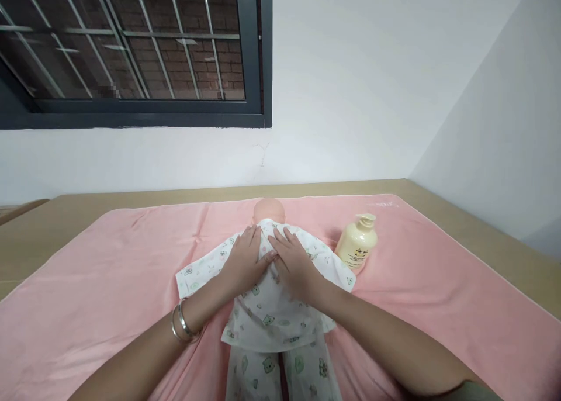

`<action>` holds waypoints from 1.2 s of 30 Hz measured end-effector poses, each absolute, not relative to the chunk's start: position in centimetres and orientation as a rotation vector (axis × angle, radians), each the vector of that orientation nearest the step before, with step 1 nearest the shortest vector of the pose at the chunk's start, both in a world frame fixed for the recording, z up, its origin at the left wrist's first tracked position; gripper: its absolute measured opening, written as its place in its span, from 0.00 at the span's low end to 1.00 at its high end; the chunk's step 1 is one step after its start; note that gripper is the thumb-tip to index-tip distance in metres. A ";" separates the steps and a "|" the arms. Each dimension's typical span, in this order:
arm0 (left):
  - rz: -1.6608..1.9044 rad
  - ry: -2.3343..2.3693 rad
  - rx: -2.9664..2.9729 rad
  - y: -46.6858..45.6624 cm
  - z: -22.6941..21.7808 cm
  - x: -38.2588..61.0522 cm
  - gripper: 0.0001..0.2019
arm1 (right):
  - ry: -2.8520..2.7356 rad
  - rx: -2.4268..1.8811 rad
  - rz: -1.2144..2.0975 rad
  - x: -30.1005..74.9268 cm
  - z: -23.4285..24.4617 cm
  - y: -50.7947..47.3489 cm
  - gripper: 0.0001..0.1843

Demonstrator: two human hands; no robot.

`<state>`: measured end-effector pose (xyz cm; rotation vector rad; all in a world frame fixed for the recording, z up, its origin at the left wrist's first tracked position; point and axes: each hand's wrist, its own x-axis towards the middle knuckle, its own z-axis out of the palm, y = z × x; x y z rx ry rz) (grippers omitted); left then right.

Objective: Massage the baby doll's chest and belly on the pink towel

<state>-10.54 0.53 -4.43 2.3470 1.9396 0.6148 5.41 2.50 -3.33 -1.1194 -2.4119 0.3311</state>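
Where hands (246,261) (298,268) lie flat — patterned cloth shirt (269,316).

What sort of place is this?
Indoors, possibly a training room: a clothed doll lies on a pink cloth over a wooden surface, by a white wall with a barred window.
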 end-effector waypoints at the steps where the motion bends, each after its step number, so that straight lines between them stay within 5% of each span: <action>1: 0.628 1.945 2.358 0.1 -4.6 -10.2 0.34 | -2.366 -1.135 0.382 5.4 -3.4 2.9 0.28; 8: 0.638 1.789 2.516 -3.7 -4.8 -7.6 0.33 | -2.336 -1.168 0.414 4.7 -3.6 5.8 0.28; 14: 0.612 1.728 2.375 -1.5 -3.5 -9.2 0.45 | -2.447 -1.045 0.346 5.8 -3.8 3.8 0.30; 19: 0.610 1.645 2.236 -0.4 -2.9 -11.1 0.35 | -2.514 -1.077 0.304 6.1 -2.3 1.0 0.33; 26: 0.958 1.808 2.021 1.8 -4.8 -11.8 0.26 | -2.542 -0.931 0.333 6.6 -0.1 -0.7 0.23; 36: 0.972 1.838 2.201 -1.7 -6.5 -8.6 0.31 | -2.352 -1.362 0.254 6.6 -3.0 6.1 0.27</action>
